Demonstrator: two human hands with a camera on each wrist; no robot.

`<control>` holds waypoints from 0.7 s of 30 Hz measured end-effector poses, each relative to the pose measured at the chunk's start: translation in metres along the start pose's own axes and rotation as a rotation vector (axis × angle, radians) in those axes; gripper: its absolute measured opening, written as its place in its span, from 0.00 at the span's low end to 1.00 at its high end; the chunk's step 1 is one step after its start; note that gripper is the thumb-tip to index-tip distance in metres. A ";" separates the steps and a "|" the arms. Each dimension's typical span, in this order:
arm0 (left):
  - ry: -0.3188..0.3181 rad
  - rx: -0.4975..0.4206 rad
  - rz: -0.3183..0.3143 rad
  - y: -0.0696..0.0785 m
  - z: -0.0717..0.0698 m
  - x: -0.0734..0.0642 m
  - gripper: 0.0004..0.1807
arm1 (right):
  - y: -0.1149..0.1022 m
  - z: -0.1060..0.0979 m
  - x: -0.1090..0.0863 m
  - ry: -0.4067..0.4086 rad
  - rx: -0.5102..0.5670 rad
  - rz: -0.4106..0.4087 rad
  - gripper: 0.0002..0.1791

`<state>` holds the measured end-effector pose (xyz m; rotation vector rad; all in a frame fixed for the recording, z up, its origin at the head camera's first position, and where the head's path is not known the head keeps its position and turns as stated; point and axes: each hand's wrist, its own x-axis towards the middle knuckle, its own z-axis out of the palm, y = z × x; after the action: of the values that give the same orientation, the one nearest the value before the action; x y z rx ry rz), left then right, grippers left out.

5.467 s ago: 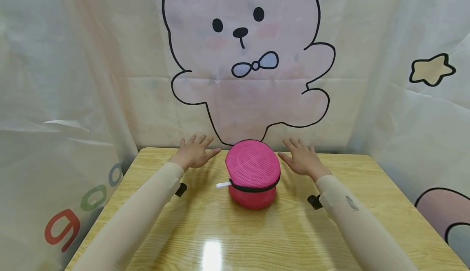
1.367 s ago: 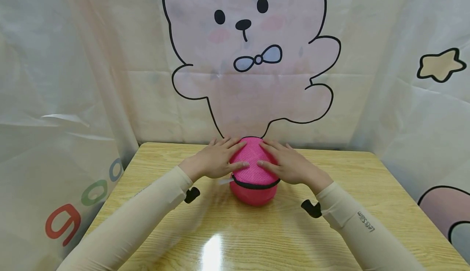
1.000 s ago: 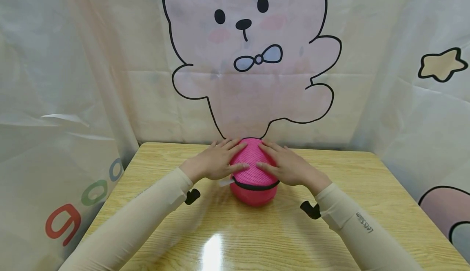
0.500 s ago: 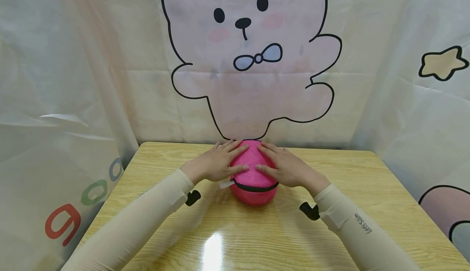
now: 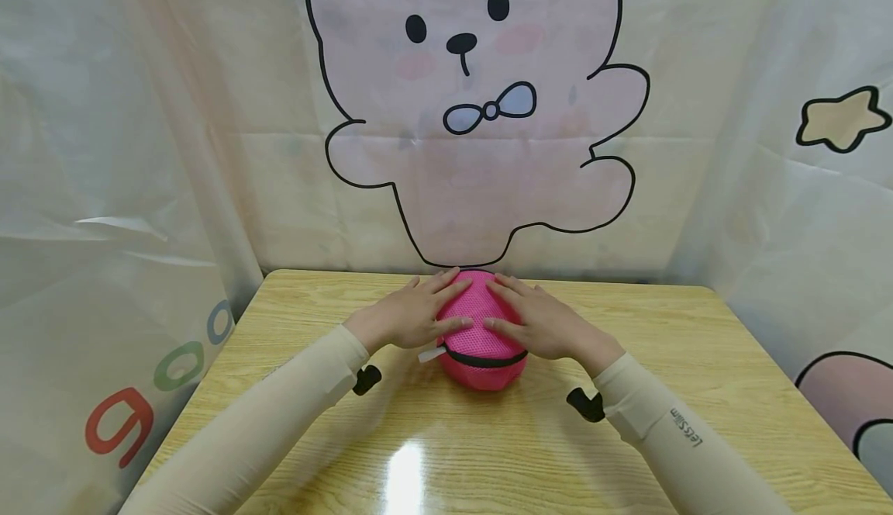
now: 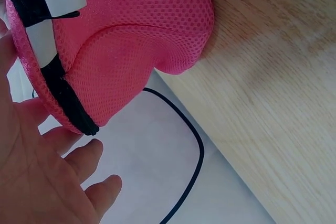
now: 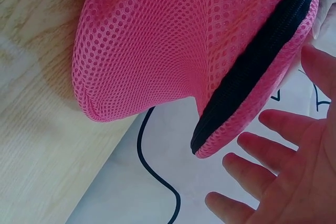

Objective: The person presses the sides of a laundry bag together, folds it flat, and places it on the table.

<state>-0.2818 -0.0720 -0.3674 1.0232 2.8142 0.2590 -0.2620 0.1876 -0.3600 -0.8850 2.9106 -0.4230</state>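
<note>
A round pink mesh laundry bag (image 5: 481, 340) stands at the back middle of the table, a black zipper (image 5: 486, 361) running round its top edge. White tape (image 6: 42, 40) shows across the zipper in the left wrist view, and a white tab (image 5: 432, 354) sticks out at its left. My left hand (image 5: 412, 317) lies on the left of the bag's top, fingers spread and nearly straight. On the opposite side my right hand (image 5: 547, 321) rests the same way, thumbs pointing at each other. Below the zipper the mesh wall buckles inward in both wrist views.
The wooden table (image 5: 335, 453) ends just behind the bag, where a curtain (image 5: 460, 189) with a cartoon bear hangs. More curtain hangs along the left and right sides. A bright light reflection (image 5: 405, 476) shows on the tabletop.
Both hands came inward from beside the bag onto its top. Over the last second the top has sunk a little under them, the hands moving slightly down and toward me.
</note>
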 end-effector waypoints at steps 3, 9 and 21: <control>-0.003 -0.011 -0.002 -0.001 0.002 0.000 0.46 | -0.001 0.001 0.000 -0.004 0.005 -0.001 0.42; -0.005 -0.029 -0.008 -0.002 0.005 0.000 0.45 | -0.001 0.004 -0.001 -0.011 0.007 0.009 0.42; -0.007 -0.022 -0.016 -0.003 0.011 0.000 0.45 | -0.003 0.009 -0.001 -0.040 0.026 0.019 0.42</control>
<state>-0.2821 -0.0730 -0.3784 0.9946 2.8052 0.2836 -0.2582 0.1836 -0.3675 -0.8520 2.8680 -0.4357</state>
